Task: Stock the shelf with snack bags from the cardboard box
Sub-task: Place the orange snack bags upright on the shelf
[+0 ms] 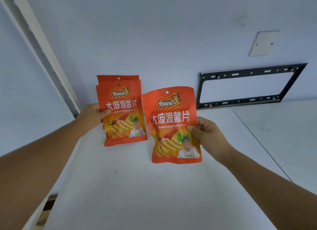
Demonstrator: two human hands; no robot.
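My left hand (93,115) grips a small stack of orange-red snack bags (122,109) by their left edge, thumb across the front bag; more bags peek out behind it. The stack stands upright at the back of the white shelf top (137,186), near the wall. My right hand (205,132) pinches a single orange-red snack bag (173,125) by its right edge and holds it upright just right of the stack, slightly nearer to me. The cardboard box is out of view.
A pale wall (154,32) rises behind the shelf. On it are a black metal mounting frame (247,85) at the right and a white blank plate (262,43) above it. A seam (257,140) divides the white surface to the right.
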